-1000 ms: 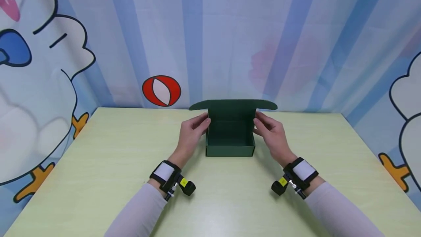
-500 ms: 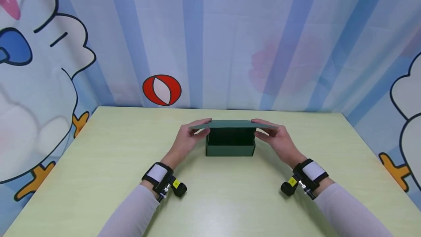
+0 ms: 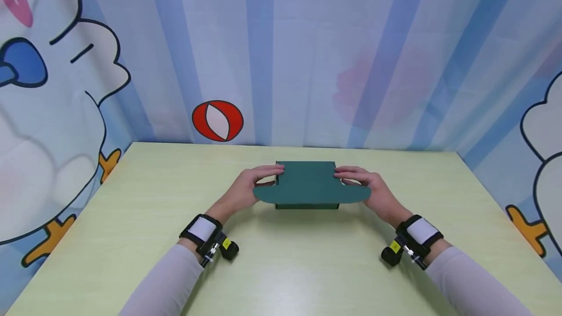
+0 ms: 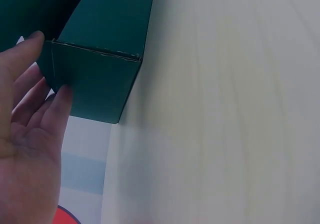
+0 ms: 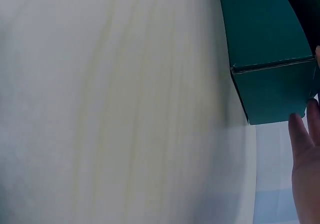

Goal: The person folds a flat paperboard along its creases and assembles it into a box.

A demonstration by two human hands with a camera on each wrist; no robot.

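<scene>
A dark green cardboard box (image 3: 307, 206) stands on the table. Its lid (image 3: 307, 179) slants forward over the opening, and the wide rounded front flap hides most of the front wall. At the left end, my left hand (image 3: 243, 187) has its fingers extended along the lid's edge; the left wrist view shows fingertips (image 4: 62, 95) against the side wall. My right hand (image 3: 376, 191) mirrors it at the right end, fingers on the lid's edge. In the right wrist view, fingertips (image 5: 295, 120) reach the side wall, and most of that hand is cut off. The box's inside is hidden from above.
The pale wood-grained table (image 3: 307, 267) extends around the box. Behind it hangs a striped blue curtain (image 3: 298, 62) printed with a red and white ball (image 3: 217, 121) and cartoon figures. Each wrist wears a strap with a small camera (image 3: 229, 249).
The lid has swung from upright, forward and down over the box opening. Both hands have followed it, moving from the raised lid's sides onto its edges. The box has stayed in place.
</scene>
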